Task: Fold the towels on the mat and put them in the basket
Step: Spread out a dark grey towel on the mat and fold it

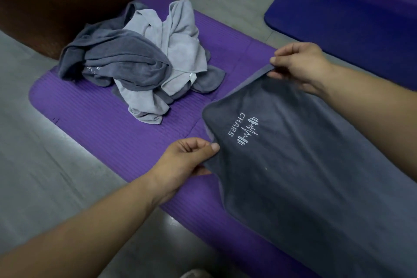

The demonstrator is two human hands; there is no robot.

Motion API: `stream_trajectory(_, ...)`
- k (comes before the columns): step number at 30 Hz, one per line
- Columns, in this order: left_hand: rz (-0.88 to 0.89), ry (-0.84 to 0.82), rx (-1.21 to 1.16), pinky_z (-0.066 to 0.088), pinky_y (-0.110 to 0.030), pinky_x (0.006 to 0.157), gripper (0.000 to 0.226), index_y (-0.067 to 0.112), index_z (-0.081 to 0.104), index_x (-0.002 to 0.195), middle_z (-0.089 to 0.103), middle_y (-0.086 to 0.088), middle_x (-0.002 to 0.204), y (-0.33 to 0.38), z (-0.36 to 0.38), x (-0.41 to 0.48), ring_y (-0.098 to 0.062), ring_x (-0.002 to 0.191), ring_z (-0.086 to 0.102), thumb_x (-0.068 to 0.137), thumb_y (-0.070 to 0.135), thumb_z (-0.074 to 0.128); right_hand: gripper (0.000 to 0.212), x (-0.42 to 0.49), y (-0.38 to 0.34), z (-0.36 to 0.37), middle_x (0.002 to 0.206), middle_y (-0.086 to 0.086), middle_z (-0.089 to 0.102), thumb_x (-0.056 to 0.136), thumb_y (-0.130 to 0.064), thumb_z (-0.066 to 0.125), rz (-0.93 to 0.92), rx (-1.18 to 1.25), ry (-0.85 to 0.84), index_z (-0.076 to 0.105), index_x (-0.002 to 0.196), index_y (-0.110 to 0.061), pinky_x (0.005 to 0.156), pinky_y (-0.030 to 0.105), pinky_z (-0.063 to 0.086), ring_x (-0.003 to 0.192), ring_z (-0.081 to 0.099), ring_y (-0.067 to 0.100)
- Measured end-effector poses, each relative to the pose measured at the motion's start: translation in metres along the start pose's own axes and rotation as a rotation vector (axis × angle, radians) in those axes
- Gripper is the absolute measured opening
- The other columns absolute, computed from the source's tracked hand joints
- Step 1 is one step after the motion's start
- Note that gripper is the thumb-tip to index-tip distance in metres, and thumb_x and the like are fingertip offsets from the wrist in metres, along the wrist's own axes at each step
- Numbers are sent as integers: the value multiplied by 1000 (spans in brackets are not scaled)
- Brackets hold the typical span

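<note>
At far left a single brown object (56,2), blurred and cut by the frame edge, stands on the grey floor (33,153) and touches the far end of the purple mat (101,124); what it is cannot be told. On that end of the mat lies one pile of towels (137,67), crumpled dark grey and light grey cloths tangled together, their exact number not countable. Two bare forearms enter from below and from the right. The left hand (187,160), palm turned inward, reaches up from the lower left and pinches the near corner of one dark grey towel (304,176) between thumb and curled fingers, the thumb lying on top of the cloth. This towel is spread lengthwise over the near right part of the mat, its held end lifted off the surface, and bears one white embroidered logo (244,130) reading CHARS. The right hand (300,65) pinches the far corner of the same end, fingers curled over the hem. The towel hides the mat beneath it. At upper right a second, blue mat (349,18) lies on the floor, apart from the purple one.
</note>
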State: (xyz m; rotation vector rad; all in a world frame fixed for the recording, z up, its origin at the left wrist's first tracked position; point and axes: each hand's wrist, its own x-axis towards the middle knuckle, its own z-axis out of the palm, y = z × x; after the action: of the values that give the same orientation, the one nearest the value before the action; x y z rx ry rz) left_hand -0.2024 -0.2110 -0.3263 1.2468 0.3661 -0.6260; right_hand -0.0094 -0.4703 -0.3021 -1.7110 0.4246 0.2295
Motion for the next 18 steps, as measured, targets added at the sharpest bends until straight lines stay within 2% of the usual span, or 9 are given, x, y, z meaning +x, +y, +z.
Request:
stream_trajectory(4, 17, -102, 95, 58, -28, 70, 21, 10, 75, 80, 74, -10, 81, 15, 41, -3, -17, 71, 68, 72, 30, 78, 13, -33, -8, -53, 80, 6, 62, 91, 1, 68, -24, 61, 71, 65, 90, -11, 61, 23, 60, 63, 62, 12)
stream_trajectory(8, 13, -213, 199, 57, -33, 80, 28, 5, 75, 89, 75, -11, 89, 23, 90, -9, -19, 80, 70, 75, 28, 84, 12, -66, -2, -114, 80, 6, 64, 91, 0, 69, -37, 84, 120, 67, 92, -12, 59, 20, 55, 58, 61, 9)
stream_trajectory(11, -42, -300, 307, 54, -38, 89, 24, 10, 79, 90, 75, -12, 96, 22, 133, -20, -22, 89, 68, 77, 30, 80, 15, -91, 9, -169, 78, 5, 63, 90, 1, 70, -59, 114, 160, 67, 90, -13, 58, 21, 53, 56, 59, 10)
stream_trajectory(13, -88, -349, 368, 56, -29, 79, 16, 16, 80, 83, 74, -5, 86, 15, 171, -31, -13, 81, 68, 76, 29, 86, 15, -106, 20, -210, 79, 6, 62, 90, 1, 70, -58, 152, 210, 66, 90, -14, 56, 21, 51, 58, 58, 12)
stream_trajectory(15, -122, -375, 431, 53, -20, 64, 15, 17, 77, 76, 70, 2, 75, -1, 216, -42, -6, 70, 63, 74, 31, 81, 14, -119, 35, -254, 81, 7, 64, 90, -1, 70, -42, 194, 263, 67, 92, -14, 57, 21, 51, 63, 59, 14)
stream_trajectory(18, -141, -438, 488, 49, -18, 61, 17, 20, 74, 68, 64, 6, 66, -46, 284, -57, -3, 63, 59, 84, 24, 76, 15, -136, 66, -321, 82, 5, 67, 90, -3, 70, -16, 245, 345, 68, 95, -17, 65, 26, 55, 69, 65, 15)
